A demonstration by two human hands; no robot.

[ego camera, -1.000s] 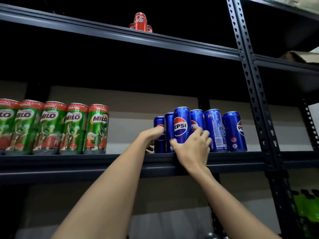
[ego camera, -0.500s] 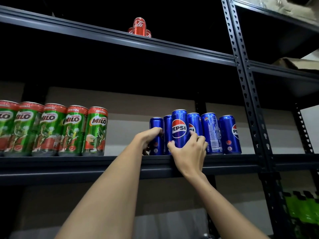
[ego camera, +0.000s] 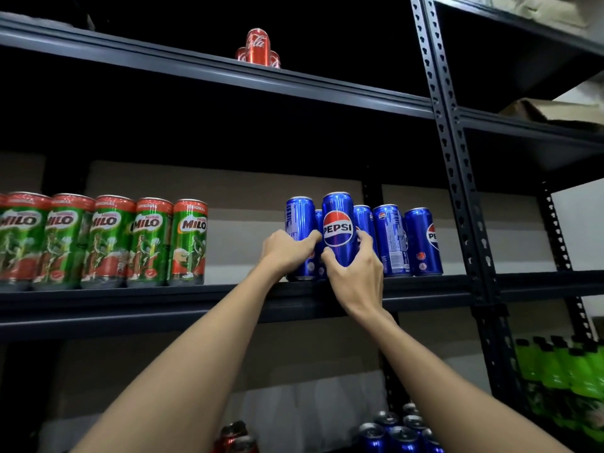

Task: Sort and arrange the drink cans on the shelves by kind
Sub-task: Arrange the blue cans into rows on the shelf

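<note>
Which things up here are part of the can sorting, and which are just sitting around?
Part of the job:
- Pepsi can, gripped by right hand
- left-end Pepsi can, held by left hand
- Milo cans
- Coca-Cola cans on the top shelf
- loose cans below

Just sitting around:
- green bottles
- cardboard box

1 head view looks up, close, at the shelves.

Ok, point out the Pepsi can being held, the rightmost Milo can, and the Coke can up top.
Pepsi can (ego camera: 337, 228): head view, on its logo.
Rightmost Milo can (ego camera: 190, 243): head view, mid-body.
Coke can (ego camera: 257, 46): head view, front face.
</note>
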